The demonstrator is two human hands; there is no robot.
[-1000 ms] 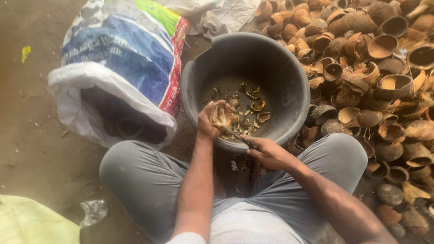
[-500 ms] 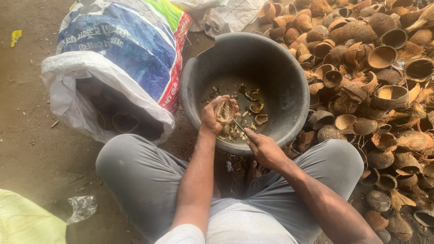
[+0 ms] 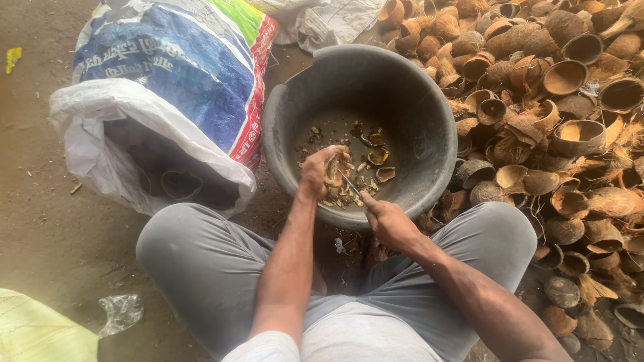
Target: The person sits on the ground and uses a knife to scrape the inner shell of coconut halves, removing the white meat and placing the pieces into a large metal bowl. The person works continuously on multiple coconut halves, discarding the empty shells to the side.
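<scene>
Left hand [image 3: 320, 171] gripping shell piece [image 3: 333, 171], right hand [image 3: 388, 221] clamping knife [image 3: 349, 182], tub [image 3: 429, 144], sack [image 3: 168, 80] beside

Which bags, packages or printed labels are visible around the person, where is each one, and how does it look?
Large woven sack: left of the dark tub, lying open; white with blue, red and green print.
Pale cloth or sack: top centre, behind the tub; crumpled, whitish.
Yellow-green bag: bottom left corner, only partly in view.
Clear plastic scrap: on the ground beside it; crumpled.
No signs or screens.
</scene>
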